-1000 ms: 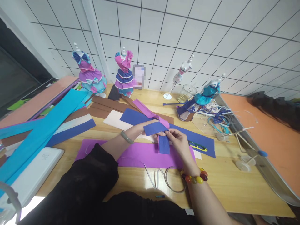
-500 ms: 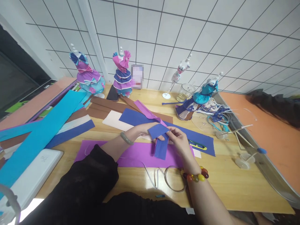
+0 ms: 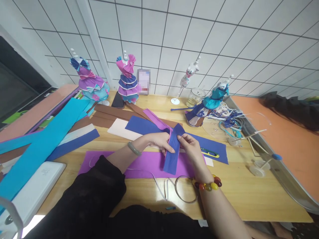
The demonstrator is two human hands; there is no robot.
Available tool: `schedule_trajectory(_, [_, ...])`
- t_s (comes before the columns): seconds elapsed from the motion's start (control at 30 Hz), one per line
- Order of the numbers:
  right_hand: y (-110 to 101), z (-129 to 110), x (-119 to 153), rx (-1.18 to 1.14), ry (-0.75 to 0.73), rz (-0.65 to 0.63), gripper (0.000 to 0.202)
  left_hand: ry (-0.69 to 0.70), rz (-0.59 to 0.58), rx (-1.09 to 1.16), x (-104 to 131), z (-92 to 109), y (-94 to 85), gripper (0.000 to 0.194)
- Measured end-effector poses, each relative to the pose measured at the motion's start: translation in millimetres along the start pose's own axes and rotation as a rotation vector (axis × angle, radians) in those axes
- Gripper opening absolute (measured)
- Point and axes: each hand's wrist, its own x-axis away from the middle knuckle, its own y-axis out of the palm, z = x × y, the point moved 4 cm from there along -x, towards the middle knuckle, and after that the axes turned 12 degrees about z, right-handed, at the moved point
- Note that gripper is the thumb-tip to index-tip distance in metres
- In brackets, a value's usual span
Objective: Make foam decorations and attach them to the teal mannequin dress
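Note:
Between my hands is a dark blue strip of crepe paper or fabric [image 3: 171, 162], with a pink-purple strip [image 3: 157, 120] behind it running up and to the left. My left hand [image 3: 160, 142] grips the blue strip from the left, thumb lying across its front. At its upper right edge, my right hand [image 3: 189, 143] pinches the strip between thumb and fingers. Underneath lies a wide purple sheet [image 3: 104, 164] on the wooden table. A longer blue sheet [image 3: 214, 146] passes behind my right hand, and a green and yellow cutter [image 3: 210, 152] rests on it.
Several dressed miniature mannequins [image 3: 128, 79] stand along the tiled wall, with a bare one [image 3: 185, 79] on a stand. Turquoise strips [image 3: 47, 146] and brown strips [image 3: 107, 114] lie left. A glass jar [image 3: 195, 97], ribbon scraps [image 3: 231, 121] and a loose cord [image 3: 185, 199] are around.
The top of the blue strip, folded over to the left before, now stands up straight. My left thumb has come onto its front. The view has shifted slightly.

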Motion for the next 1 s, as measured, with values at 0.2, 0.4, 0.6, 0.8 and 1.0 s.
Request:
schedule_trajectory(0.2, [0.7,0.3,0.9,-0.091,0.122,-0.005,0.028,0.024,-0.017,-0.031,-1.9,-4.1,1.5,0.034])
schedule_trajectory(0.4, [2.2,-3.0,2.4,-0.165,0.152,-0.008,0.030,0.048,-0.074,-0.002,-1.9,-4.9,3.4,0.033])
schedule_trajectory(0.6, [5.3,-3.1,4.2,-0.182,0.201,-0.054,0.029,0.039,-0.104,0.009,-1.8,-6.2,4.4,0.036])
schedule_trajectory(0.8, [7.2,-2.9,5.5,-0.165,0.210,-0.096,0.024,0.042,-0.123,0.010,-0.3,-6.6,5.9,0.047])
schedule_trajectory(1.0, [4.2,-0.9,4.0,-0.157,0.232,-0.061,0.027,0.034,-0.124,-0.018,1.3,-3.6,6.2,0.034])
